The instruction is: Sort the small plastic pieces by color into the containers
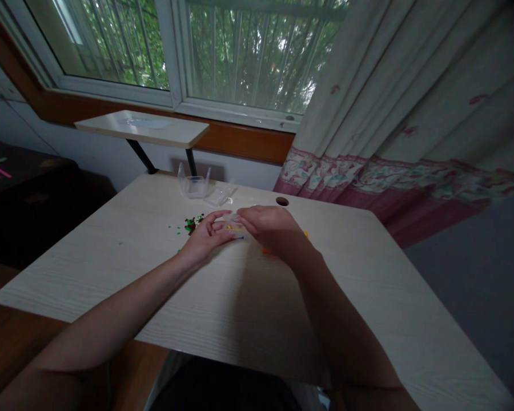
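My left hand (208, 233) lies palm up on the pale wooden table (248, 308), fingers loosely curled, with a few tiny yellow pieces (232, 228) at its fingertips. My right hand (270, 227) rests knuckles up right beside it, its fingers pinched together against the left fingertips; what they hold is too small to name. A small heap of green and dark beads (192, 222) lies just left of my left hand. Orange bits (305, 234) show beside my right hand.
A clear plastic box (193, 184) and clear plastic bags (221, 194) sit near the table's far edge, by a round hole (281, 201). A small shelf (143, 128) stands under the window. Curtain (411, 103) hangs at right; a dark cabinet (25, 194) is at left.
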`<act>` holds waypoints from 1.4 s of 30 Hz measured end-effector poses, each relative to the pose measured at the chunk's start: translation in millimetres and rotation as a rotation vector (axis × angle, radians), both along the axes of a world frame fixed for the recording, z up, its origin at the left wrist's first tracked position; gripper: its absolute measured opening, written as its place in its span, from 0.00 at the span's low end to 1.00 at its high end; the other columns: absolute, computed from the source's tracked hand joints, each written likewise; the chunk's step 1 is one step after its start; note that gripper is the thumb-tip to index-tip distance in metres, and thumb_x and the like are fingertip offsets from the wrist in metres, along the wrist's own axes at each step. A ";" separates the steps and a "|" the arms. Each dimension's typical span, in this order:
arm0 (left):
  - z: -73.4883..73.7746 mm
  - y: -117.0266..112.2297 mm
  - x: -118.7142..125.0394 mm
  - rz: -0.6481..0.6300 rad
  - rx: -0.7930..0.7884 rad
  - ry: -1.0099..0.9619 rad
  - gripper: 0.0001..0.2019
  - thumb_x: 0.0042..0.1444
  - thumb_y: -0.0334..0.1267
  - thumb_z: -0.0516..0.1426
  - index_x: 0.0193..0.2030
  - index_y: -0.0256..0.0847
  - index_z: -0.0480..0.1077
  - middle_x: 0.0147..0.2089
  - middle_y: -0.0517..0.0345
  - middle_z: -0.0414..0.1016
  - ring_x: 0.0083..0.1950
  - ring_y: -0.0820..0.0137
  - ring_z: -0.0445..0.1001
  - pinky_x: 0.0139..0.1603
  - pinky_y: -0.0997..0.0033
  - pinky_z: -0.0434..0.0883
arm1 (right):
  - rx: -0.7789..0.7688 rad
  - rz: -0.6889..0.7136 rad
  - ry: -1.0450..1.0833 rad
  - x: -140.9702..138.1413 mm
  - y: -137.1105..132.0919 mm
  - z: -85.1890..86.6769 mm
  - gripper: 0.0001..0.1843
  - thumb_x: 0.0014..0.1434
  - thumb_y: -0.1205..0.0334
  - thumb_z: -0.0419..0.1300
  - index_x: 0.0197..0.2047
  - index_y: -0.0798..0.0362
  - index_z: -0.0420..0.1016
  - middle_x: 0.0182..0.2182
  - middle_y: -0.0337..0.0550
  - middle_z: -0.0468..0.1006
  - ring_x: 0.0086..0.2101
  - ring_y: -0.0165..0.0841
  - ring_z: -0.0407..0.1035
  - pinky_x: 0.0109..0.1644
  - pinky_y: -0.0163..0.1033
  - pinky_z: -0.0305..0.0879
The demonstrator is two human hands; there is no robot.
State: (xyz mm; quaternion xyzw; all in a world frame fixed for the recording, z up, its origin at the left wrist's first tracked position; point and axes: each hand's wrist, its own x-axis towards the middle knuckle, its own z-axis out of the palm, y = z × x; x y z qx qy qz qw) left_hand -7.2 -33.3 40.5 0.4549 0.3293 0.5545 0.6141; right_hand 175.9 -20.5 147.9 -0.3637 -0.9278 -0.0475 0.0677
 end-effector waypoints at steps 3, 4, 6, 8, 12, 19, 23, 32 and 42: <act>-1.0 2.7 -2.9 -0.007 0.083 0.089 0.34 0.42 0.40 0.72 0.55 0.43 0.65 0.47 0.52 0.78 0.47 0.65 0.80 0.54 0.60 0.75 | -0.045 -0.086 0.062 1.8 1.6 5.8 0.19 0.72 0.58 0.45 0.46 0.57 0.76 0.43 0.52 0.81 0.43 0.37 0.74 0.45 0.37 0.61; -1.2 3.0 -3.6 -0.018 0.110 0.105 0.35 0.42 0.39 0.72 0.57 0.44 0.64 0.48 0.52 0.78 0.48 0.65 0.80 0.54 0.61 0.75 | -0.059 -0.108 0.080 2.4 2.1 7.9 0.19 0.72 0.58 0.46 0.47 0.57 0.77 0.44 0.52 0.81 0.44 0.37 0.74 0.45 0.37 0.61; -0.9 2.3 -4.0 -0.055 0.159 0.110 0.38 0.41 0.37 0.72 0.59 0.46 0.62 0.49 0.52 0.77 0.49 0.64 0.79 0.53 0.62 0.75 | -0.068 -0.145 0.125 3.9 2.9 11.7 0.19 0.72 0.59 0.46 0.47 0.56 0.77 0.45 0.51 0.81 0.45 0.37 0.74 0.46 0.36 0.61; -0.2 0.1 -3.4 -0.106 0.191 0.096 0.41 0.41 0.35 0.73 0.62 0.48 0.61 0.51 0.52 0.75 0.51 0.64 0.78 0.54 0.64 0.75 | -0.065 -0.163 0.176 5.5 2.8 14.8 0.19 0.71 0.59 0.46 0.48 0.56 0.77 0.46 0.50 0.81 0.45 0.36 0.73 0.46 0.36 0.61; 1.0 -4.5 -2.1 -0.171 0.252 0.093 0.46 0.42 0.32 0.72 0.67 0.51 0.58 0.54 0.52 0.73 0.53 0.64 0.77 0.56 0.64 0.74 | -0.030 -0.262 0.177 8.0 -0.7 19.4 0.20 0.72 0.56 0.45 0.47 0.53 0.77 0.44 0.48 0.82 0.43 0.36 0.74 0.43 0.36 0.60; 2.4 -7.1 -5.4 -0.174 0.423 0.244 0.48 0.48 0.33 0.70 0.72 0.53 0.51 0.61 0.46 0.70 0.59 0.61 0.74 0.59 0.62 0.73 | 0.011 -0.505 -0.031 12.7 2.7 12.3 0.23 0.72 0.50 0.41 0.48 0.51 0.75 0.41 0.49 0.82 0.39 0.38 0.75 0.37 0.36 0.58; 1.0 -8.2 -7.8 -0.127 0.551 0.472 0.45 0.53 0.35 0.67 0.73 0.54 0.49 0.65 0.45 0.67 0.61 0.59 0.73 0.63 0.54 0.71 | -0.077 -0.470 -0.072 18.1 8.5 7.9 0.22 0.72 0.52 0.40 0.51 0.50 0.73 0.44 0.49 0.81 0.41 0.37 0.75 0.38 0.36 0.59; -4.3 -5.6 -9.3 -0.062 0.636 0.619 0.43 0.57 0.39 0.65 0.74 0.52 0.46 0.65 0.41 0.66 0.61 0.58 0.73 0.63 0.52 0.71 | -0.138 -0.401 -0.040 27.1 14.5 7.3 0.22 0.72 0.53 0.41 0.51 0.50 0.74 0.45 0.49 0.81 0.42 0.38 0.75 0.41 0.37 0.60; -2.6 0.5 -20.7 0.036 0.705 0.966 0.39 0.58 0.48 0.63 0.72 0.47 0.52 0.64 0.43 0.67 0.61 0.56 0.71 0.63 0.51 0.69 | -0.270 -0.332 -0.013 30.2 15.7 2.9 0.19 0.69 0.57 0.48 0.55 0.52 0.74 0.47 0.51 0.81 0.45 0.39 0.75 0.45 0.37 0.63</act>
